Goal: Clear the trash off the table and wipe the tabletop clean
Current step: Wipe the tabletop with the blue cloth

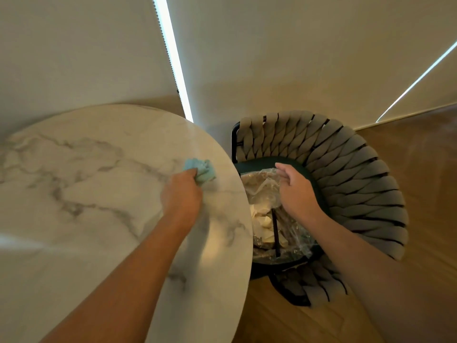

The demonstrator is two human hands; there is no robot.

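A round white marble tabletop [86,194] fills the left of the head view. My left hand [181,194] grips a bunched light-blue cloth [201,169] and holds it down on the table near its right edge. Just past that edge, a clear plastic trash bag [262,191] sits on the seat of a chair, with crumpled white paper and a dark stick inside. My right hand [295,186] hovers over the bag's far rim; its fingers are curled at the plastic, which it seems to pinch.
A chair with a woven grey backrest [346,174] and dark green seat [259,162] stands right of the table. Wooden floor [425,169] lies beyond it. Pale roller blinds [272,58] hang behind, with bright light strips at their edges.
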